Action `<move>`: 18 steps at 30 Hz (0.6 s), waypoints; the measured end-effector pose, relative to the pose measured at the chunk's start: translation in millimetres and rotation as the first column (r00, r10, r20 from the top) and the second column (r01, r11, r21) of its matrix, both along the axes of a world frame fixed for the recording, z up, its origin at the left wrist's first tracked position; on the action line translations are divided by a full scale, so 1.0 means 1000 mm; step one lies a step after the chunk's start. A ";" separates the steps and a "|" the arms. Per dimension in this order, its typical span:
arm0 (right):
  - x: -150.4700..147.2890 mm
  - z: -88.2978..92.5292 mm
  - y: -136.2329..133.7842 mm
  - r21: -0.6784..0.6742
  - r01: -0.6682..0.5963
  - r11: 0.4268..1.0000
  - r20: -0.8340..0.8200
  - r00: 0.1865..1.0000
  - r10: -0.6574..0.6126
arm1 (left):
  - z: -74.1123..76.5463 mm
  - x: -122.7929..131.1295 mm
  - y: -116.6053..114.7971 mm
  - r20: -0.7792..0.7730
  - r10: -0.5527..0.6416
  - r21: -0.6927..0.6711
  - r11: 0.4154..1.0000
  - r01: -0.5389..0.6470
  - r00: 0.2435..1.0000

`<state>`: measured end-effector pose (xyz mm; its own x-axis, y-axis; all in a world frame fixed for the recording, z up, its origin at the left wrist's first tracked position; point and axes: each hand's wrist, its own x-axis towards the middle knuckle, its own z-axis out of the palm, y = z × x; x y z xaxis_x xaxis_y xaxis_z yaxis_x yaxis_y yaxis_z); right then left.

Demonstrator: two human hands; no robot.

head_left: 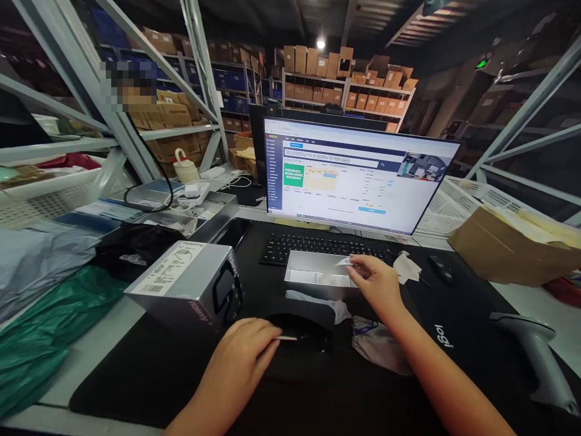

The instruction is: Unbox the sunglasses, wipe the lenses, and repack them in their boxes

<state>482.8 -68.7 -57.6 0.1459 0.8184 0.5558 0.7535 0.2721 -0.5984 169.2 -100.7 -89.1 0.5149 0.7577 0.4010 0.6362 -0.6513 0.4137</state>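
Observation:
Between the thumb and fingers of my right hand [374,281] is a small white paper slip [344,262]. That hand is over the right end of an open white box [299,263]. My left hand [242,351] pinches a thin, pale, stick-like thing [287,338], seen edge-on, so its kind is unclear. Behind it lies a glossy black piece [313,344], partly hidden. A white crumpled wrapper [340,310] is beside the open box, and a grey cloth pouch [376,345] rests near my right forearm. Left of my hands stands a closed grey printed box [186,284].
A keyboard [327,245] and a lit monitor [354,181] stand behind the open box. To the right are a mouse [440,269], a barcode scanner [531,345] and a cardboard box [503,248]. Green plastic bags [68,327] cover the left edge.

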 end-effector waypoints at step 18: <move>-0.009 0.004 -0.002 -0.165 -0.464 0.870 -0.033 0.884 0.465 | 0.018 0.003 0.008 -0.241 -0.251 0.069 0.959 0.274 0.937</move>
